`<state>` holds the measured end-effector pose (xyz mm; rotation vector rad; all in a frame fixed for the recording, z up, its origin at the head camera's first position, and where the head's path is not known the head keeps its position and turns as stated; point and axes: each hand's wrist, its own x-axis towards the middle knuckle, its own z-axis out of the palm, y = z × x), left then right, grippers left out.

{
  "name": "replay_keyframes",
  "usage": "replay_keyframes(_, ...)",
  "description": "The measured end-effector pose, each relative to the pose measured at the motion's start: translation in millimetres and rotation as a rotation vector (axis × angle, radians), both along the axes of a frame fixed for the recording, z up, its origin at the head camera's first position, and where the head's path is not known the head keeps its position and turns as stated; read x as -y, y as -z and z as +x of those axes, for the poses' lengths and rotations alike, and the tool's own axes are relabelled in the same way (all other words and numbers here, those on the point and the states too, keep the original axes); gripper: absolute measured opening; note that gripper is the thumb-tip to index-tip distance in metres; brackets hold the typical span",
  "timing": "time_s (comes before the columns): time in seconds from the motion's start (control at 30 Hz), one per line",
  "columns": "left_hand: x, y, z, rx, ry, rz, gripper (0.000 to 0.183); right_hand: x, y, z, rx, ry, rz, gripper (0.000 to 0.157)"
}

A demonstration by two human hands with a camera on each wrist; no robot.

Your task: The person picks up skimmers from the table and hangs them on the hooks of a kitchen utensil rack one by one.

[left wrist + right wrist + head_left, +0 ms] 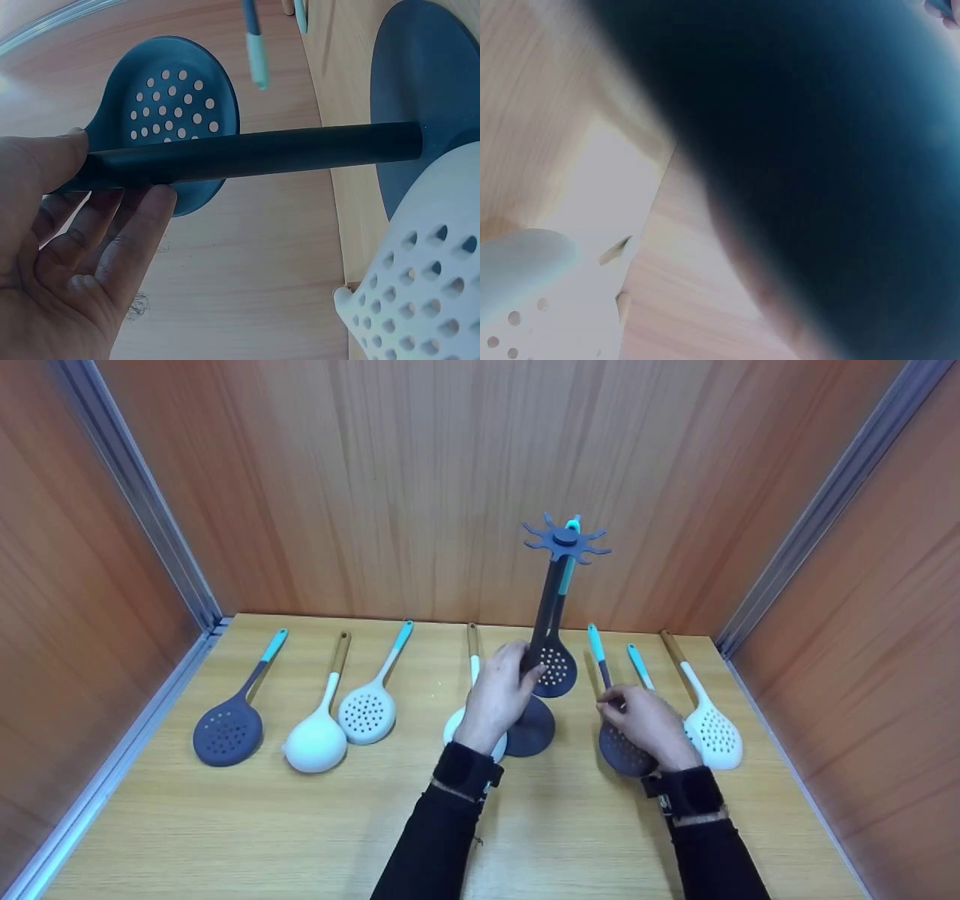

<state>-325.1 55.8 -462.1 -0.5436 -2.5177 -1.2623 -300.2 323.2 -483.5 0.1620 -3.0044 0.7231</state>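
Two-handed pinch

Left hand (495,694) is pinching the stand (545,600) by its post, thumb opposite fingers — a hung skimmer (556,667) is dangling at that hand's 2 o'clock. Right hand (651,721) is pinching a second skimmer (624,754) near its neck, at the stand's 5 o'clock. White turner (716,736) is lying at right hand's 3 o'clock.

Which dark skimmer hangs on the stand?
The skimmer beside the left hand, turquoise handle up on the stand; the far-left dark skimmer and the rightmost dark skimmer, at the right hand, are off it.
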Motion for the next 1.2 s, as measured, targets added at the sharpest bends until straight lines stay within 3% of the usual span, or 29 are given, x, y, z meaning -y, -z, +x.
replay_keyframes(0.13, 0.0, 0.1, -0.4, -0.011, 0.007, -0.003, 0.029, -0.5, -4.0, 0.4, -0.098, 0.065, -0.030, 0.021)
replay_keyframes(0.33, 0.0, 0.8, -1.5, -0.016, 0.008, -0.004, 0.026, -0.6, -6.5, -0.8, -0.195, 0.121, -0.157, 0.055)
replay_keyframes(0.47, -0.3, 0.7, -1.5, -0.003, 0.005, -0.007, 0.026, 0.6, -8.3, -2.5, -0.228, 0.153, -0.264, 0.065)
replay_keyframes(0.6, -0.3, 0.4, -1.1, 0.004, 0.005, -0.007, 0.027, 2.3, -11.9, -3.1, -0.275, 0.177, -0.339, 0.065)
replay_keyframes(0.8, 0.4, -0.2, -0.3, 0.007, 0.007, -0.002, 0.027, 4.5, -17.6, -1.0, -0.346, 0.218, -0.357, 0.059)
replay_keyframes(1.2, 0.1, -0.1, 0.4, -0.008, -0.001, -0.011, 0.031, 9.1, -27.8, 8.0, -0.379, 0.177, -0.366, 0.034)
